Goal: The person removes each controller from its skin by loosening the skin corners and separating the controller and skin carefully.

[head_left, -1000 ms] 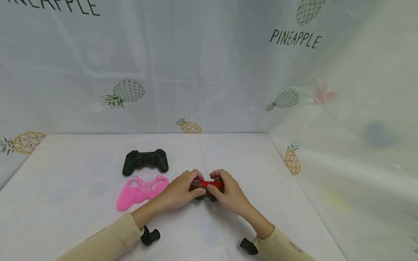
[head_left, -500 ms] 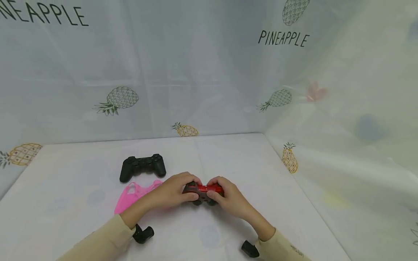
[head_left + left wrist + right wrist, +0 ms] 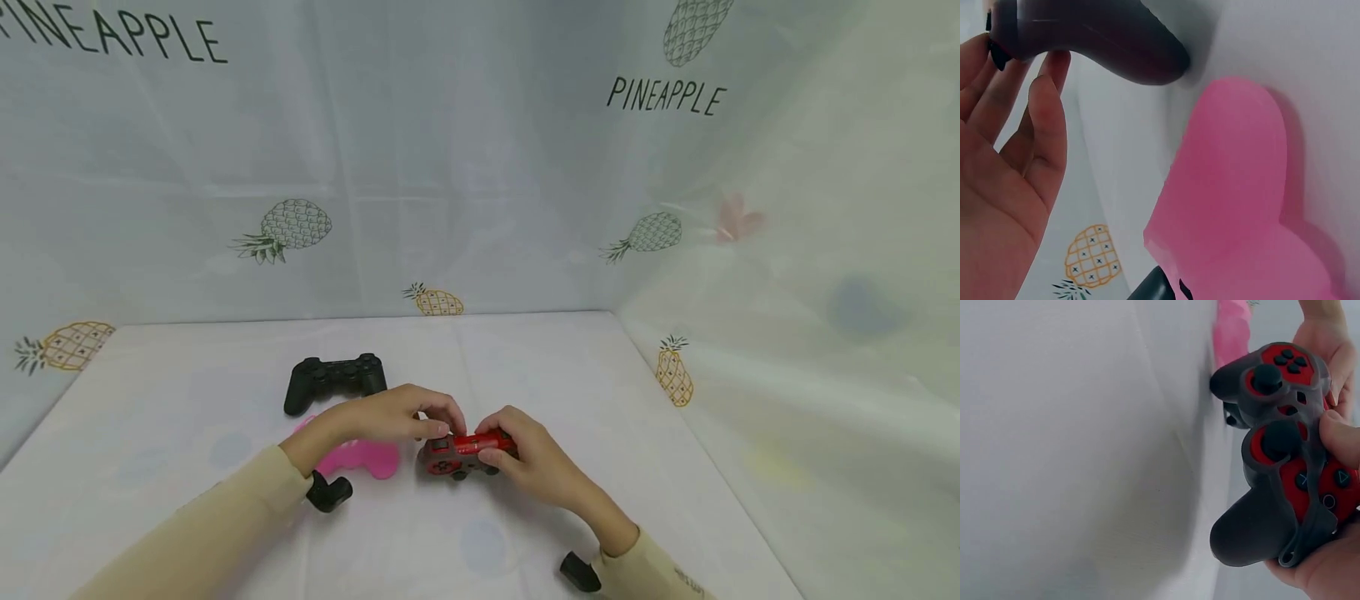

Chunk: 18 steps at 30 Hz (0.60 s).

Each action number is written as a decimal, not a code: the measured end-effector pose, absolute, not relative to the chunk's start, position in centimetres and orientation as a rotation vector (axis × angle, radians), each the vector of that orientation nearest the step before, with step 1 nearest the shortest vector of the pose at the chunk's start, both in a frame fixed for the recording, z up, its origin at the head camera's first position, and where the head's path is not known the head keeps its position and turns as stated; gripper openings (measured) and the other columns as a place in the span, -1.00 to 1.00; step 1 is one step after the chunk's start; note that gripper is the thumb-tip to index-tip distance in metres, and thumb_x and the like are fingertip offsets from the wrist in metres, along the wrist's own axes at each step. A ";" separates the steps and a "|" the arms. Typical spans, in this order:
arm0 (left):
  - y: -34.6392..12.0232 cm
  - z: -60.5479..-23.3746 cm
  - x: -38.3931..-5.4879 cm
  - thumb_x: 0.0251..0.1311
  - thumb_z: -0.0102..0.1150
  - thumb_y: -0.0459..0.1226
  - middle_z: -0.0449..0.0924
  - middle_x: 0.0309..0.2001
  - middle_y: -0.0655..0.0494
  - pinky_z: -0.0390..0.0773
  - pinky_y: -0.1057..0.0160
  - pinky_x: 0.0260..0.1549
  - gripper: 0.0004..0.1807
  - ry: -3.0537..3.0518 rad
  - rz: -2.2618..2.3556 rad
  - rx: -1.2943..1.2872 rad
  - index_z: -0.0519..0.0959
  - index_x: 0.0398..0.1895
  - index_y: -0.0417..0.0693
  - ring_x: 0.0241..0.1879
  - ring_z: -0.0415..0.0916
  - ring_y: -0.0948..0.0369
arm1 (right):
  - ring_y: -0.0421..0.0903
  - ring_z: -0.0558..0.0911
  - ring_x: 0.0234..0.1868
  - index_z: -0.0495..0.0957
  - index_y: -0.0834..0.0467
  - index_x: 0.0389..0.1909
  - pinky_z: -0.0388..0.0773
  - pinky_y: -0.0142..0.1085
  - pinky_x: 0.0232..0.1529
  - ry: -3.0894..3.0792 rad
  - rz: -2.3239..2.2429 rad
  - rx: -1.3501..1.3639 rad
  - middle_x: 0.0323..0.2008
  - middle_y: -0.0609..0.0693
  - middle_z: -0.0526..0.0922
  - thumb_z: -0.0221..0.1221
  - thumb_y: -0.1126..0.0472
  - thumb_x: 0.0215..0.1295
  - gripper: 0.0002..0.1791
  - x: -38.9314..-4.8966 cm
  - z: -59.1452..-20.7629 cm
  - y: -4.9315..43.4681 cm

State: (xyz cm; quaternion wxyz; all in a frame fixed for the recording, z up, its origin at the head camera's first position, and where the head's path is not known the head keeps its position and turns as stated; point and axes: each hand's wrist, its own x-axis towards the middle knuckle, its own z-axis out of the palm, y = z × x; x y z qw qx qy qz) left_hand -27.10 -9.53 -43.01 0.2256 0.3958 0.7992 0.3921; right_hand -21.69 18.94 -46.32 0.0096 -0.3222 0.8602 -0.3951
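Observation:
A red game controller (image 3: 489, 442) is partly dressed in a dark grey silicone cover (image 3: 1250, 525). My right hand (image 3: 536, 454) grips its right end, thumb on the front face and fingers behind. The curled fingers of my left hand (image 3: 386, 415) come over the far edge at its left shoulder, thumb and fingertips close together on the cover's rim. In the right wrist view the D-pad side sits in its opening, while a small loop of the cover stands loose at the right shoulder. A pink controller cover (image 3: 1229, 162) lies flat under my left wrist.
A black controller (image 3: 341, 371) lies behind the pink cover, close to my left forearm. Pineapple-printed cloth walls rise at the back and right of the white table (image 3: 570, 367). Black camera mounts (image 3: 328, 493) stick out from both wrists.
My left hand has let go of the controller's left side and risen to its far edge, uncovering the D-pad. My right hand keeps its grip. My left forearm now covers more of the pink cover.

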 end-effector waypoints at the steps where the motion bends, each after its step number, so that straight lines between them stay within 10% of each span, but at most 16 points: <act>1: -9.5 -43.0 -27.2 0.60 0.10 -0.16 0.70 0.04 0.31 0.57 0.11 0.05 -0.79 2.197 1.074 1.086 0.68 0.12 0.24 0.00 0.61 0.23 | -0.18 0.57 -0.09 0.59 -0.01 0.10 0.58 -0.33 -0.07 2.683 -1.219 -1.007 -0.03 -0.17 0.61 0.34 0.13 0.46 -0.73 -21.7 -46.2 18.9; 18: -10.4 -42.5 -28.7 0.58 0.17 -0.08 0.68 -0.23 0.31 0.63 -0.09 -0.03 -0.86 2.133 0.935 1.084 0.72 -0.03 0.35 -0.12 0.67 0.00 | -0.25 0.47 -0.09 0.54 0.03 0.09 0.51 -0.34 -0.05 2.739 -0.916 -1.192 -0.09 -0.20 0.52 0.28 0.08 0.51 -0.75 -22.5 -44.6 18.4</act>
